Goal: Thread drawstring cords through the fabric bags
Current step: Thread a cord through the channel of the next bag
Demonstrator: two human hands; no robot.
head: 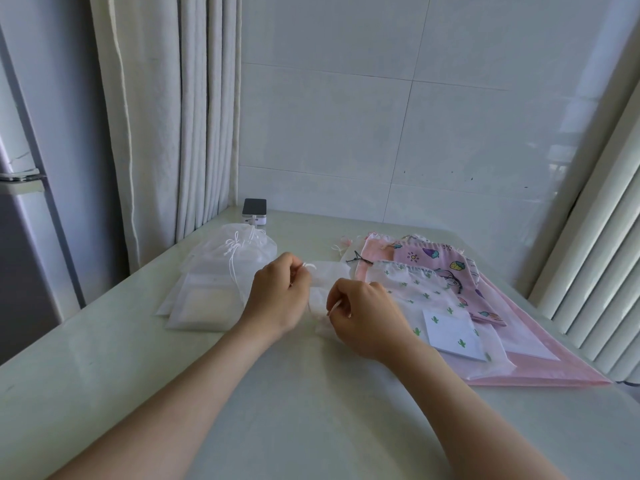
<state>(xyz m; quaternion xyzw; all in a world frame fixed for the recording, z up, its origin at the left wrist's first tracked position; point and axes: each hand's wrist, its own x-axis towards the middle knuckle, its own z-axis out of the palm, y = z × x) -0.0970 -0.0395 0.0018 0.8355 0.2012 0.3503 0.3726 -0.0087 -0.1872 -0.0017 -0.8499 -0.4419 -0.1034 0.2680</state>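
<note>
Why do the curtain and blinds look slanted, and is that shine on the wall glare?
In the head view, the wide-angle lens tilts the curtain and blinds toward the frame edges; pale glare sits on the tiled wall; light is soft, shadows on the table faint; the white cord pinched by the left hand and right hand nearly vanishes against the white bag.
</note>
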